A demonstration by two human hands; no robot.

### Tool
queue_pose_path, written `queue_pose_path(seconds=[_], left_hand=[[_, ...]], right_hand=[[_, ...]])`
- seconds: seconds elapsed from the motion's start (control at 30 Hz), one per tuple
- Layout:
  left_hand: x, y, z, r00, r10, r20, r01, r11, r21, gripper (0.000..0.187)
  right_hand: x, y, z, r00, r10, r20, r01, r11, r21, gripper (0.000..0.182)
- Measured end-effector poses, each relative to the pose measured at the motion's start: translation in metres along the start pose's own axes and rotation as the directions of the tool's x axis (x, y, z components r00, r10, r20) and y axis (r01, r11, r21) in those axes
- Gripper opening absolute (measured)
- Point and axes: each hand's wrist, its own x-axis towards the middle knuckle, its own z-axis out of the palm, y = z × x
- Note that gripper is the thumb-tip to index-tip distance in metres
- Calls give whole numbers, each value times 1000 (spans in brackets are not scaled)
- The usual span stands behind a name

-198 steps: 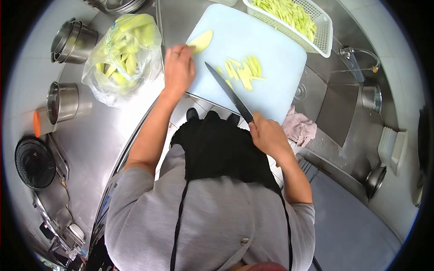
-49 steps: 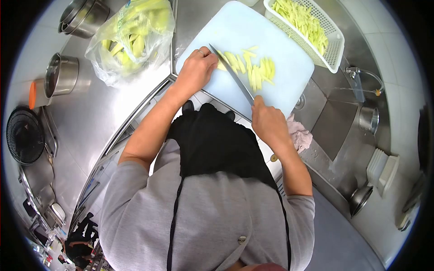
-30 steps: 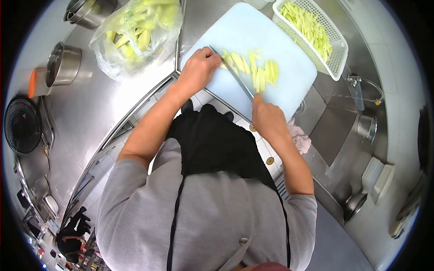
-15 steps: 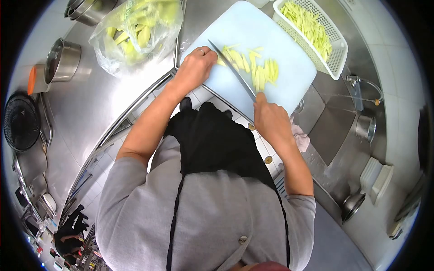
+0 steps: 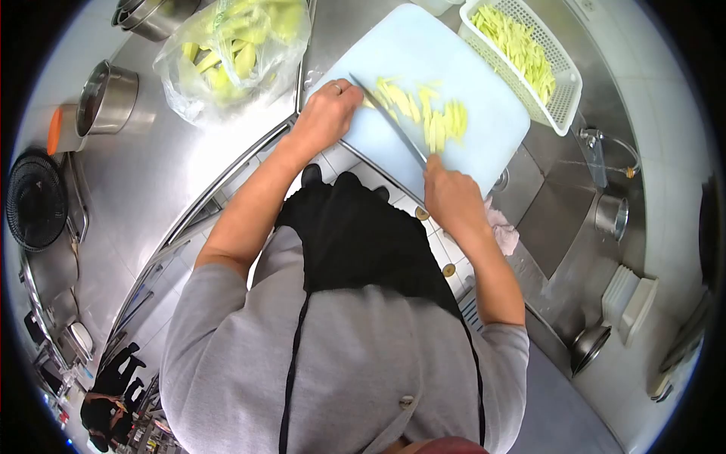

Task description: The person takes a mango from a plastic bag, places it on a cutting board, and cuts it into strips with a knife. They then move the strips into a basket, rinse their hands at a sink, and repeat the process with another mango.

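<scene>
My right hand [image 5: 454, 195] is closed round the handle of a kitchen knife [image 5: 395, 127]. Its blade slants across a pale blue cutting board [image 5: 416, 41], the tip close to my left fingers. With fingers curled, my left hand [image 5: 330, 113] presses on the board's left part. A bit of pale green vegetable [image 5: 368, 103] peeks out beside its fingertips, against the blade; the rest is hidden under the hand. Right of the blade lie cut vegetable strips [image 5: 435, 130], some in a loose pile and some scattered.
A white perforated basket [image 5: 569, 106] of shredded vegetable stands at the board's upper right. Larger pieces fill a clear plastic bag [image 5: 178, 83] on the steel counter at left. Steel pots [image 5: 113, 102] stand farther left. At right is a sink [image 5: 556, 219]. Another person [image 5: 110, 408] is at lower left.
The knife tip has dropped slightly nearer my left fingers. Both hands stay nearly in place. The person at lower left has shifted posture.
</scene>
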Motion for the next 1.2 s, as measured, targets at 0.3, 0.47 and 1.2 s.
queue_pose_path(seconds=[0.3, 0.47, 1.2], left_hand=[[-3, -1, 1, 997, 52, -64, -57, 996, -69, 8], [-2, -3, 1, 998, 46, -39, -47, 998, -33, 12], [-4, 2, 2, 999, 37, 27, -36, 999, -17, 24]], right_hand=[[-2, 1, -4, 1000, 21, 14, -21, 999, 47, 8], [-3, -5, -11, 999, 41, 28, -42, 998, 54, 10], [-10, 2, -15, 989, 147, -13, -146, 987, 63, 14]])
